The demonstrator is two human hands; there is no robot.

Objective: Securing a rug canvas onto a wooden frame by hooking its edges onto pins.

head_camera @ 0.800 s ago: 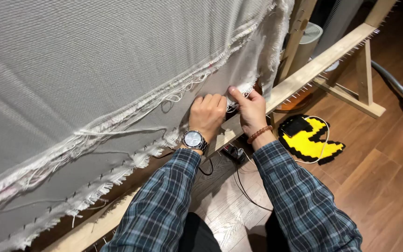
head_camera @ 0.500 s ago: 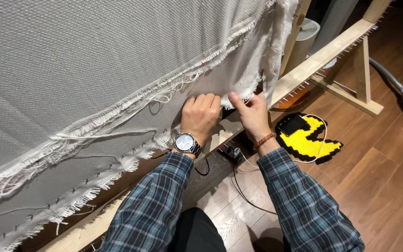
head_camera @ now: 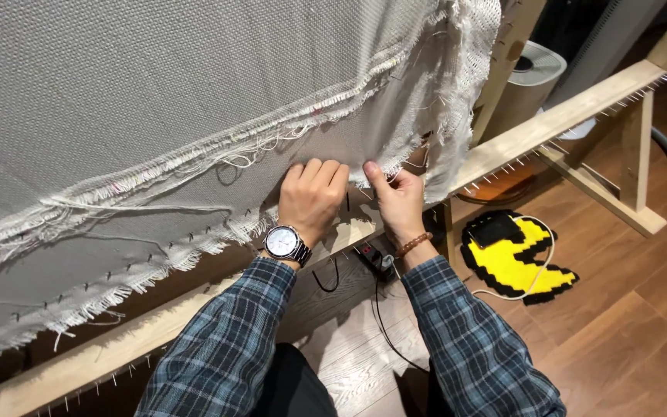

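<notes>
Coarse frayed woven cloth [head_camera: 156, 100]; matt wood frame [head_camera: 550, 123].

I count 2 hands, 1 wristwatch [head_camera: 282, 242], 1 bead bracelet [head_camera: 413, 245], 1 grey cloth [head_camera: 156, 100], 1 wooden frame [head_camera: 550, 123], 1 yellow rug [head_camera: 515, 259].

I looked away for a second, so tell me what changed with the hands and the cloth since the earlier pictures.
Little changed. The left hand has its knuckles pressed on the grey cloth by the frayed edge, as before. The right hand has drawn slightly apart from the left and now pinches the cloth's lower edge. The wooden frame, the yellow and black rug and the cables on the floor stayed put.
</notes>
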